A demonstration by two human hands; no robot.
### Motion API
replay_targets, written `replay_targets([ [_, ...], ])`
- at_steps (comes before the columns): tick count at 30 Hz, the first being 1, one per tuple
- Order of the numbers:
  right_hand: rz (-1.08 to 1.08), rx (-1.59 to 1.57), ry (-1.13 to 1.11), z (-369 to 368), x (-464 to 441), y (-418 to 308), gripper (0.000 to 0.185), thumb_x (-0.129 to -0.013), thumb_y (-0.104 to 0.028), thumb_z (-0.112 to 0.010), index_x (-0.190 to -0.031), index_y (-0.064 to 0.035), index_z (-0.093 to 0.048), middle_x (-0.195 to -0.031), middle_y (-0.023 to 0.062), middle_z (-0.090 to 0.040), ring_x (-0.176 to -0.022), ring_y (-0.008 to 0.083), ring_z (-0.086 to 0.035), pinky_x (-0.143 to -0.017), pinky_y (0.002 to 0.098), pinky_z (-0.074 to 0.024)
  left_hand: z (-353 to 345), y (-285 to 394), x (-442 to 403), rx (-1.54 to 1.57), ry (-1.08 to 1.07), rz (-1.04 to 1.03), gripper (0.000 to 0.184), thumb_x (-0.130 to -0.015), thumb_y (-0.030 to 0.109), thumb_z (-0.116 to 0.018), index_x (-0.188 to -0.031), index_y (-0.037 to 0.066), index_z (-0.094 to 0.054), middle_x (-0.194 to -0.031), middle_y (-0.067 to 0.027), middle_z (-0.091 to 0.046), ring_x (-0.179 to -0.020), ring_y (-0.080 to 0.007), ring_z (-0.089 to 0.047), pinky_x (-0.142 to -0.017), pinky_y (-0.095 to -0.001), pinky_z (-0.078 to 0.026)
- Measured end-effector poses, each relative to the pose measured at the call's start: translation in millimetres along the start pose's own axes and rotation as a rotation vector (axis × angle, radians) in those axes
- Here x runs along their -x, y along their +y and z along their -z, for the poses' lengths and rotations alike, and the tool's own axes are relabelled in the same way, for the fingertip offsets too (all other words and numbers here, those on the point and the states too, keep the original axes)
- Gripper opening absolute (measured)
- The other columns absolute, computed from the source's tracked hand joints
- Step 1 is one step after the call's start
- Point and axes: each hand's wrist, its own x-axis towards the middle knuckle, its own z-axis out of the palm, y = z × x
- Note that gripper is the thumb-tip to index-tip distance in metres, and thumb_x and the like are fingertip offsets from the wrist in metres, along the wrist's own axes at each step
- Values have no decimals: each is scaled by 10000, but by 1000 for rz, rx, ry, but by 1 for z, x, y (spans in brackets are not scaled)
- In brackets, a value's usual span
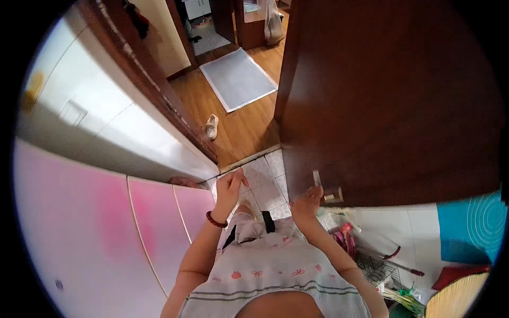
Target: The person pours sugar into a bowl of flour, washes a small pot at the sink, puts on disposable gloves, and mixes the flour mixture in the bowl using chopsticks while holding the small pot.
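Steady the open brown door (392,100), right of the doorway, by its lever handle (317,177), where the right hand (307,204) lies, closure unclear, keeping the empty, loosely relaxed left hand (229,188) clear.

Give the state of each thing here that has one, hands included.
Left hand: loosely bent, nothing visible in it
Right hand: at the door handle, grip unclear
Door: open
Grey mat: spread flat on the floor
White shoe: on the floor, unworn
Pink panels: closed
Bracelet: worn
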Motion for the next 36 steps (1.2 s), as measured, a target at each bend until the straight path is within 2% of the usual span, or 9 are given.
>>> replay_targets([
  [2, 47, -355, -259, 56, -35, -9, 626, -934, -424, -467, -1313, 74, -472, -1440, 263, -357, -1382, 386, -258, -1144, 486, -141, 9, -14, -67, -17, -9, 12, 472, -977, 298, -490, -624, 9, -612, -504, 21, -420, -487, -63, -353, -459, -258, -260],
  [6, 160, -372, 121, 95, -139, -56, 676, -911, -463, -505, -1318, 74, -451, -1363, 264, -449, -1344, 391, -322, -1122, 495, -208, 34, -32, -208, 37, 3, -51, 459, -975, 280, -487, -620, 14, -608, -490, 22, -414, -480, -60, -359, -455, -263, -262],
  [10, 264, -399, -118, 163, -240, -91, 669, -893, -472, -513, -1295, 61, -476, -1319, 254, -491, -1315, 369, -371, -1102, 497, -251, 73, -15, -332, 43, 72, -30, 436, -980, 266, -483, -628, 36, -596, -507, 58, -386, -478, -32, -331, -450, -252, -231],
  [14, 275, -426, 134, 199, -345, -118, 558, -863, -447, -578, -1146, 34, -581, -1126, 208, -620, -1191, 357, -500, -1002, 474, -374, 105, -3, -460, 223, 184, -12, 454, -986, 281, -472, -612, 45, -578, -515, 57, -409, -473, -20, -318, -446, -227, -224],
  [20, 352, -421, 36, 304, -502, -131, 523, -865, -480, -531, -1025, 8, -632, -1000, 179, -661, -1013, 324, -593, -869, 431, -451, 105, 3, -622, 209, 157, 51, 463, -988, 286, -469, -611, 39, -575, -523, 52, -431, -471, -22, -340, -439, -214, -241],
  [23, 368, -316, 8, 346, -588, -131, 481, -831, -447, -596, -1042, -16, -619, -951, 158, -669, -940, 311, -634, -821, 433, -479, 97, -1, -680, 157, 200, 29, 458, -984, 304, -482, -629, 38, -593, -521, 56, -428, -472, -23, -354, -435, -217, -255],
  [29, 399, -424, 329, 488, -756, -140, 351, -884, -394, -569, -957, -54, -617, -878, 126, -670, -849, 294, -645, -730, 406, -501, 92, 24, -838, 72, 104, 81, 462, -987, 286, -466, -631, 24, -600, -515, 71, -359, -483, -31, -305, -458, -238, -213],
  [33, 382, -587, 514, 516, -855, -147, 306, -886, -377, -574, -924, -75, -612, -830, 116, -664, -815, 297, -643, -701, 419, -503, 64, 14, -949, 82, 55, 65, 430, -985, 253, -475, -651, 20, -616, -525, 79, -346, -486, -25, -300, -453, -231, -223],
  [36, 299, -557, 292, 540, -926, -127, 317, -873, -384, -590, -893, -70, -634, -824, 120, -667, -798, 298, -653, -673, 410, -512, 41, 23, -1062, 87, -90, 80, 414, -985, 244, -475, -671, 19, -624, -528, 85, -342, -490, -16, -302, -441, -222, -223],
])
